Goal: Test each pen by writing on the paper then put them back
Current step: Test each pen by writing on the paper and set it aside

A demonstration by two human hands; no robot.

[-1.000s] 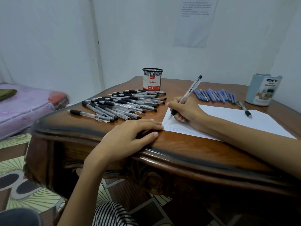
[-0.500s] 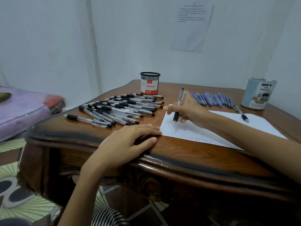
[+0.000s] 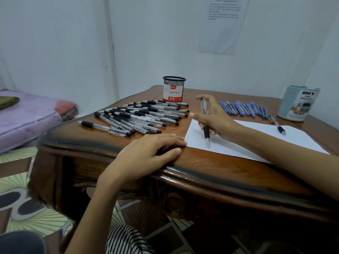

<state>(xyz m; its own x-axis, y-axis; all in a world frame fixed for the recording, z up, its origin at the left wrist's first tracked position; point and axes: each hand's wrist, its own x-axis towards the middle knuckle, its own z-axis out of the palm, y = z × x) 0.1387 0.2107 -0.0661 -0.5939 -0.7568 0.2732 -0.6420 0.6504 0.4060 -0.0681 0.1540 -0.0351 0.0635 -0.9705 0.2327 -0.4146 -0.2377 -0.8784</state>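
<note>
– Wooden worktop (image 3: 201, 167). Your right hand (image 3: 217, 119) holds a black-grip pen (image 3: 205, 125) with the thumb and forefinger spread loose. Its tip is down at the paper (image 3: 302, 137). Your left hand (image 3: 150, 153) lies flat and holds nothing, fingertips touching the sheet's near left corner. Progress?
– Faint rows of marks at that corner suggest you have tested several pens. A large pile of black-grip pens (image 3: 143, 116) at centre left and a row of blue pens (image 3: 244, 109) at upper right lie outside any holder. One spare pen (image 3: 278, 125) rests on the sheet. My judgement is that most of the putting back is still yours to do.
– Lettering?
– On the mesh cup (image 3: 174, 88) you can read "Ball Pens". The pale blue holder (image 3: 298, 104) reads "DIY", with its smaller words too blurred. The wall notice (image 3: 223, 24) is illegible.
</note>
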